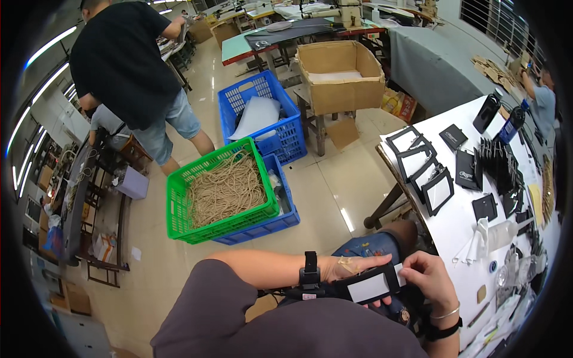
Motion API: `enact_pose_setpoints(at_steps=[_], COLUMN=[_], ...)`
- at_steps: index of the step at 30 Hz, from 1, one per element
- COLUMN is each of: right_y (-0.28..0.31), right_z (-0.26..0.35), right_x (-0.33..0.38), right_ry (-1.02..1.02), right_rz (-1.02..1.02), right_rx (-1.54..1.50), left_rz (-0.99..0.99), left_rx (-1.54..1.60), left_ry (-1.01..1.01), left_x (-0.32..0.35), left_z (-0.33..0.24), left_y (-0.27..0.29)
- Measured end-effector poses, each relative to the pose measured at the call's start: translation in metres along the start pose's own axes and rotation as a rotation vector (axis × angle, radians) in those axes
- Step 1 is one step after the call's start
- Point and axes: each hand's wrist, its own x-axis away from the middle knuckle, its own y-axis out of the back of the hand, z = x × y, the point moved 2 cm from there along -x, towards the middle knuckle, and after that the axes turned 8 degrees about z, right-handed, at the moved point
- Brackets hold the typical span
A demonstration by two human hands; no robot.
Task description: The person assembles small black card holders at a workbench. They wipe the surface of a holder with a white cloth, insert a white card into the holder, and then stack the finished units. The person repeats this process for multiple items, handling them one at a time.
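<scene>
Across my lap, my left hand (353, 268) supports a flat black pouch (391, 279) with a white rectangular panel (369, 288) on its face. The fingers curl under it and the thumb lies stretched along its upper edge. At the pouch's right end my right hand (431, 279) pinches a small white piece (400, 275), which looks like card or paper. That piece touches the end of the pouch; how much of it sits inside is hidden. A black band circles each wrist.
On the white table (444, 230) to my right lie black frames with white panels (438, 191), black pouches (468, 170), dark bottles (488, 111) and a clear bottle (502, 234). A green crate (179, 230) of beige cord, blue crates (291, 140) and a cardboard box (346, 98) stand ahead. One person (119, 65) stands at left.
</scene>
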Motion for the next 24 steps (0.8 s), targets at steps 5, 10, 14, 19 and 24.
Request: enact_pose_setpoints(at_steps=[5, 10, 14, 19, 24], right_y=[-0.016, -0.019, -0.025, -0.02, -0.017], right_z=[0.0, -0.004, 0.012, -0.004, -0.004], right_x=[0.004, 0.008, 0.022, 0.016, 0.025], right_ry=[0.058, 0.155, 0.346, 0.359, 0.216], right_rz=[-0.279, -0.388, -0.445, -0.351, -0.272], right_rx=[-0.086, 0.095, 0.416, 0.27, 0.098], left_rz=[-0.042, -0.075, -0.078, -0.081, -0.104], left_rx=[-0.059, -0.095, -0.13, -0.153, -0.155], left_ry=[-0.067, -0.102, -0.158, -0.215, -0.181], left_x=[-0.002, -0.004, -0.015, -0.01, -0.019], left_z=[-0.005, -0.007, -0.014, -0.011, -0.013], left_y=[0.002, -0.008, -0.008, -0.016, -0.016])
